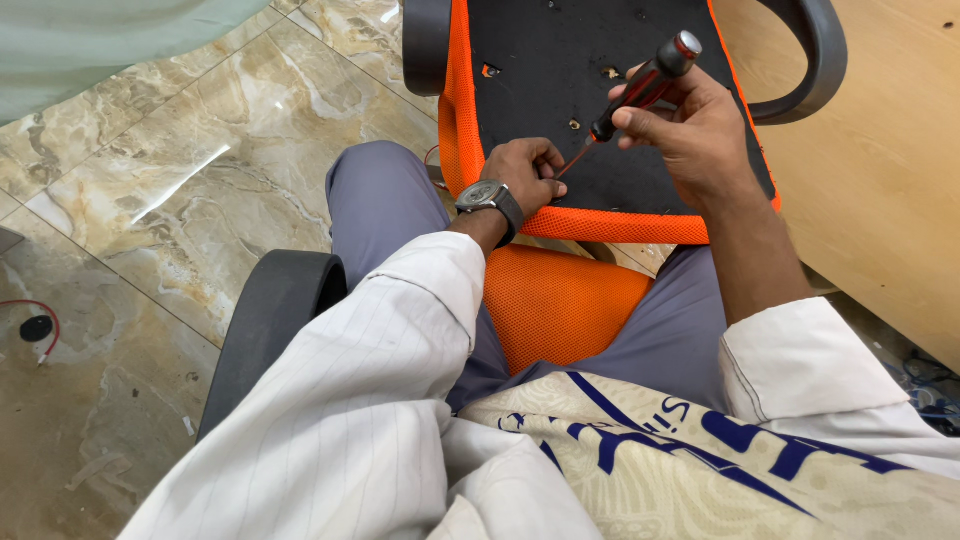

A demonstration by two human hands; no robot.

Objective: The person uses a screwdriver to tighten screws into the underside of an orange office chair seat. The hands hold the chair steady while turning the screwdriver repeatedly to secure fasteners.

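**Screwdriver at the underside of an orange chair seat**

From the head view we look down on our own lap and two hands at work. Our right hand [690, 130] has its fingers clamped around a screwdriver [640, 90] with a black and red handle; the handle tilts up and to the far right, and the thin shaft slants down to the near left. The tip meets the black underside panel [560, 70] of an orange mesh chair seat [600, 225], just beside our left hand [530, 172].

Our left hand rests on the near edge of that panel with its fingers curled together at the spot where the shaft ends; we cannot tell whether they pinch anything small. A wristwatch [487, 197] with a dark strap sits on the left wrist.

The seat lies propped across our knees, with its black side up and several small holes showing in the panel. A dark curved armrest [815, 55] shows at its far right corner and another at its far left. A second patch of orange mesh [555, 305] lies between our thighs, nearer to us.

On the left lies a marble-patterned tile floor [200, 150], with a black curved chair part [265, 315] near our left leg and a thin red wire [45, 325] at the left edge. A pale wooden surface [880, 170] fills the right side.
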